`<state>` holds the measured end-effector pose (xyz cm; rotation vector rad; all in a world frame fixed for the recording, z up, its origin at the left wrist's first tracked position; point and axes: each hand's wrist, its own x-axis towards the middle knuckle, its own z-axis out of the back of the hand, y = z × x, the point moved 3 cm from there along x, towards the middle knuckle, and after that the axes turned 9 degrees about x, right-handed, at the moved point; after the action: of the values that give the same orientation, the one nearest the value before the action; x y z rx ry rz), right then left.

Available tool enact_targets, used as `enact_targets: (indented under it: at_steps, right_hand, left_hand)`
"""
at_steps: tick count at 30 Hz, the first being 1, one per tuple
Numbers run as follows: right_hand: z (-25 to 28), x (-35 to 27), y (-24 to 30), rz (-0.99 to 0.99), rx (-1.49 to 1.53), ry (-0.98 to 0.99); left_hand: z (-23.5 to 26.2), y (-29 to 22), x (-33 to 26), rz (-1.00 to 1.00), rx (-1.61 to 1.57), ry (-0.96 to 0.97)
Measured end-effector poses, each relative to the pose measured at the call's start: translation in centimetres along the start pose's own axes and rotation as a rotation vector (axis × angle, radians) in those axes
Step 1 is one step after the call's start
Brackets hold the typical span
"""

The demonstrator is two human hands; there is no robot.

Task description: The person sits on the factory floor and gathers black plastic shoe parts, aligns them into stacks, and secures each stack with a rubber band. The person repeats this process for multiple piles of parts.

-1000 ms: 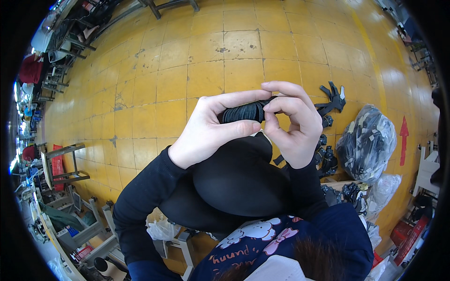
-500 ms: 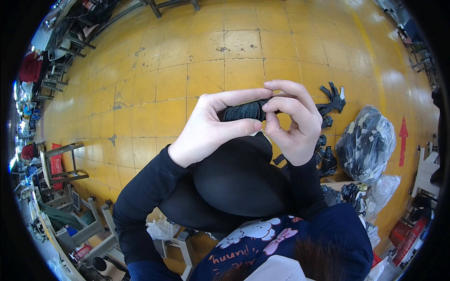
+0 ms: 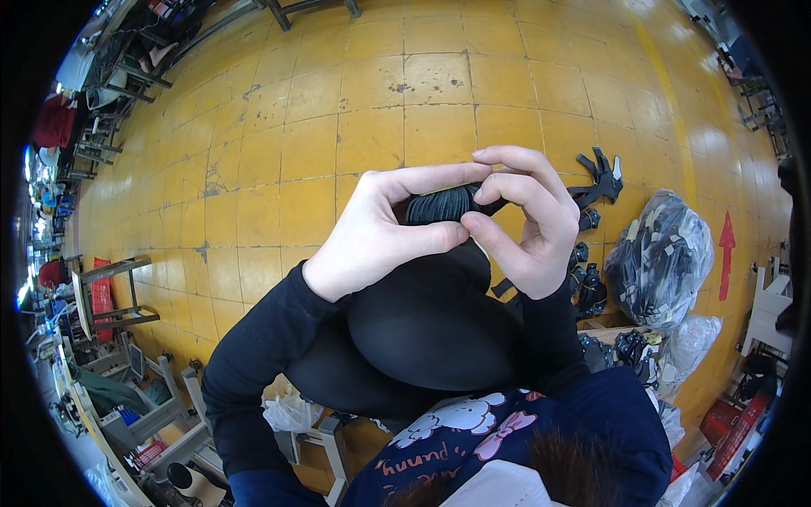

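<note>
Above my lap, a dark bundle of thin ridged layers (image 3: 438, 206) sits between my hands; I cannot make out exactly what it is. My left hand (image 3: 372, 224) grips it from the left, index finger along the top and thumb beneath. At its right end, my right hand (image 3: 532, 207) is closed on the bundle, with thumb and fingertips pressed to it. A dark part of the bundle shows behind the right fingers, and its far side is hidden by the hands.
Right of my lap, several dark gloves (image 3: 601, 177) lie in a row on the yellow tiled floor (image 3: 372, 127). Beyond them stand a full clear plastic bag (image 3: 659, 258) and a red floor arrow (image 3: 726, 253). A stool (image 3: 114, 291) and work tables are at the left.
My right thumb has moved left and up onto the bundle's lower edge, close to the left thumb. The bundle has tilted slightly, showing more of its ridged layers.
</note>
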<state>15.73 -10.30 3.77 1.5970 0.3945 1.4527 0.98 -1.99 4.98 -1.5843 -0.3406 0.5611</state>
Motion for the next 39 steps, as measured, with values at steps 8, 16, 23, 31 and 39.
enact_targets:
  at_steps: [8,16,23,31,39]
  right_hand:
    - [-0.06,-0.22,-0.1,-0.069,0.02,0.018]
    - [-0.35,-0.06,0.09,0.018,0.001,-0.001]
    - [-0.45,-0.14,-0.12,0.09,-0.026,-0.002]
    - [-0.33,-0.15,-0.25,0.085,-0.042,-0.025]
    - [-0.08,-0.62,-0.33,-0.007,0.074,0.022]
  left_hand:
    - [-0.05,0.35,0.02,0.029,-0.043,0.003]
    - [-0.17,0.27,0.03,0.022,-0.132,0.016]
    - [-0.16,0.01,-0.04,0.056,-0.182,0.017]
    - [-0.22,0.26,0.0,0.039,-0.258,0.028]
    - [-0.53,0.64,-0.53,0.041,-0.238,0.035]
